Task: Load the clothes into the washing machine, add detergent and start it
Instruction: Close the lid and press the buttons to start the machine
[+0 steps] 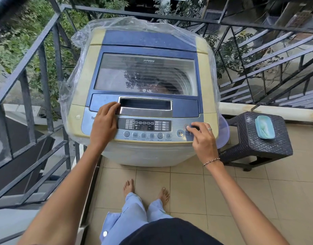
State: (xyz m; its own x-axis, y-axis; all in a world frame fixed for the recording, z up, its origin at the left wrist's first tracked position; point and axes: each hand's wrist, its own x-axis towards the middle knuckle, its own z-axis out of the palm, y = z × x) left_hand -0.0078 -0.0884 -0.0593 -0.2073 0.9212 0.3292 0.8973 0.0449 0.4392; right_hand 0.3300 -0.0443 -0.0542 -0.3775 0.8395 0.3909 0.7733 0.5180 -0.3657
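lid (pixel 145 75) shut | left hand (pixel 104 121) flat on washer (pixel 203 68) | right hand (pixel 203 138) maybe pressing button

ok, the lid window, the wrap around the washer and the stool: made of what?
Lid window: looks like clear glass or hard plastic, glossy, mirrors trees. Wrap: thin clear plastic film, crinkled and shiny. Stool: dark moulded plastic by the look, woven-pattern texture.
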